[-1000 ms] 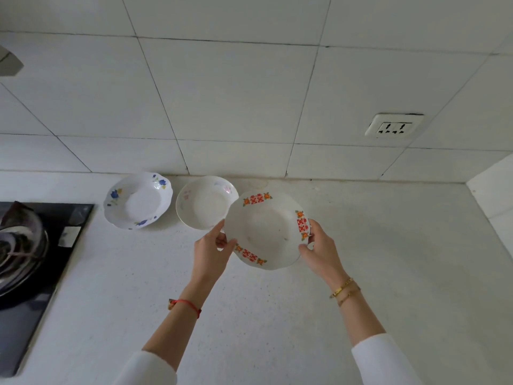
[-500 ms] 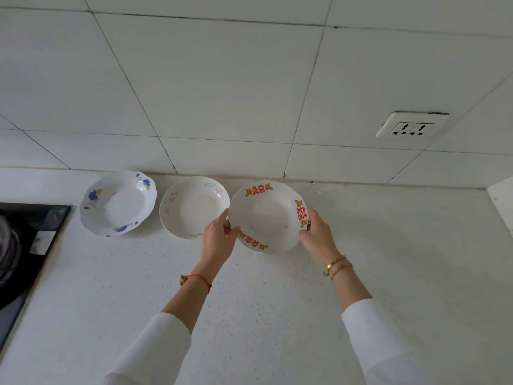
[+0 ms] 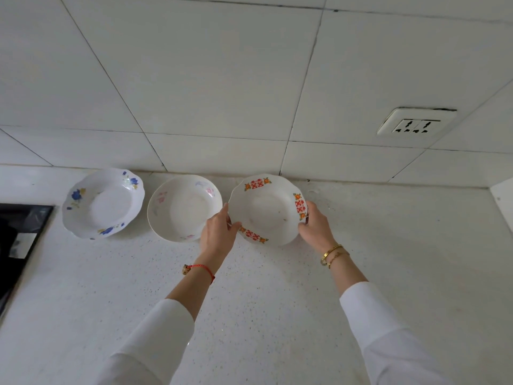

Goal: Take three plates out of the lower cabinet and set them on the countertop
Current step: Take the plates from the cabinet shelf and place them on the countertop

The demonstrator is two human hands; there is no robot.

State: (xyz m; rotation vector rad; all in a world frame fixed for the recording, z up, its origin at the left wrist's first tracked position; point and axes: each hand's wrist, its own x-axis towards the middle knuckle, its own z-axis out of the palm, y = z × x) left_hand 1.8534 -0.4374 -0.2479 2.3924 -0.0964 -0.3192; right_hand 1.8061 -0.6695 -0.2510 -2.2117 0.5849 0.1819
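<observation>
Three white plates stand in a row near the back of the speckled countertop (image 3: 249, 301). The blue-flowered plate (image 3: 104, 202) is on the left and the pink-flowered plate (image 3: 183, 208) sits in the middle. On the right is the plate with red and orange marks (image 3: 268, 208). My left hand (image 3: 219, 234) grips its left rim and my right hand (image 3: 315, 226) grips its right rim. It looks level, low at the counter close to the wall; I cannot tell whether it rests on the surface.
A black stove top (image 3: 19, 240) lies at the left edge of the counter. The white tiled wall (image 3: 222, 79) rises right behind the plates, with a power socket (image 3: 415, 125) on the right. A white side wall (image 3: 503, 201) closes the counter's far right.
Both hands carried the red-marked plate away from me and down toward the wall, levelling it beside the pink-flowered plate. The view shifted right, so less of the stove shows.
</observation>
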